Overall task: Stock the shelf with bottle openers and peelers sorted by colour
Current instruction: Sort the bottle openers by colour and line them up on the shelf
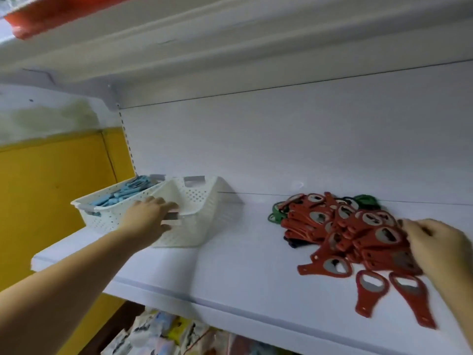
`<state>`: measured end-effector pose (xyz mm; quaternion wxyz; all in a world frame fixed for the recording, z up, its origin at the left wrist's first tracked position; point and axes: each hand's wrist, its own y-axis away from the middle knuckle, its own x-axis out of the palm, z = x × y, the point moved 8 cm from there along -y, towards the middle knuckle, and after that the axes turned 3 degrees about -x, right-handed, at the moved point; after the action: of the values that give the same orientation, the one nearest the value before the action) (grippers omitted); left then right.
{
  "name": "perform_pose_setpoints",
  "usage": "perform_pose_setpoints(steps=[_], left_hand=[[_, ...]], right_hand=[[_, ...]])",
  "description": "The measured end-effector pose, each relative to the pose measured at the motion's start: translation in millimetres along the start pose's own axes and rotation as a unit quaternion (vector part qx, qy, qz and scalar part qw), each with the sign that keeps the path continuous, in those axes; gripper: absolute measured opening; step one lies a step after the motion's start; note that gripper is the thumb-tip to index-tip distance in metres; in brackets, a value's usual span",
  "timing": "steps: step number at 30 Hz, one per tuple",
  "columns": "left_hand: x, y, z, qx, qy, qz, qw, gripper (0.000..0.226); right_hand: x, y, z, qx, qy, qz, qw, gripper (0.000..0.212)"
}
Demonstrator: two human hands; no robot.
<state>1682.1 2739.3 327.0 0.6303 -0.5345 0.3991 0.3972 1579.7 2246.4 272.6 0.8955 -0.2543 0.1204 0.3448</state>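
Under my left hand (151, 216) sits the empty white basket (204, 216). My fingers lie over its near rim and my thumb comes up beneath the grey handle, so I am pinching the basket by that edge. Touching it on the left of this grip stands a second white basket (102, 213) filled with blue peelers (128, 190), and beyond that a yellow wall (51, 201) closes the end of the shelf (230, 265). Well to the right of that hand, my right hand (435, 244) rests knuckles-up on the right edge of a heap of red bottle openers (345, 226). Its fingers curl down onto them, but I cannot tell whether they pinch one or only touch. Just nearer me than this hand, two single red openers (371, 290) lie apart from the heap, side by side, handles toward me. Past the heap from my right fingers, a few green openers (275, 213) show at its left and back edges, and something dark (291, 240) pokes out low on its left. The white back panel (256, 149) stands close behind heap and baskets. Each opener's metal face bears a dark mark too blurred to read. Below the shelf lie printed packets (158, 331), their lettering unreadable, and overhead to the left sits a red object (51, 14).
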Motion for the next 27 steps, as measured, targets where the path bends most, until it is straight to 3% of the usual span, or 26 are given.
perform_pose_setpoints(steps=[4,9,13,17,20,22,24,27], left_hand=[[-13.0,-1.1,-30.1,-0.033,0.038,-0.1,0.994,0.078],[-13.7,47.3,-169.5,0.181,0.217,-0.115,0.952,0.052],[-10.6,86.4,-272.9,0.28,0.325,-0.084,0.899,0.034],[-16.4,80.3,-338.6,0.258,0.357,-0.085,0.894,0.04],[-10.0,61.6,-369.5,0.232,0.31,-0.094,0.917,0.053],[3.0,55.7,-380.6,0.22,0.291,-0.079,0.928,0.048],[11.3,55.0,-383.4,0.22,0.286,-0.071,0.93,0.038],[19.1,52.3,-382.5,0.22,0.293,-0.079,0.927,0.03]], right_hand=[[-1.7,-15.6,-26.6,0.055,0.02,-0.011,0.998,0.035],[5.6,-21.6,-48.9,0.103,0.034,0.007,0.994,0.035],[3.8,-20.8,-51.2,0.114,0.036,-0.004,0.993,0.031],[11.4,-23.2,-51.2,0.105,0.067,0.079,0.989,0.023],[9.3,-29.0,-59.4,0.105,-0.031,0.161,0.981,0.034],[7.6,-24.1,-61.6,0.078,-0.053,0.231,0.968,0.026],[10.1,-19.0,-62.7,0.012,0.003,0.267,0.964,0.028],[16.8,-13.5,-54.1,-0.06,0.077,0.259,0.961,0.036]])
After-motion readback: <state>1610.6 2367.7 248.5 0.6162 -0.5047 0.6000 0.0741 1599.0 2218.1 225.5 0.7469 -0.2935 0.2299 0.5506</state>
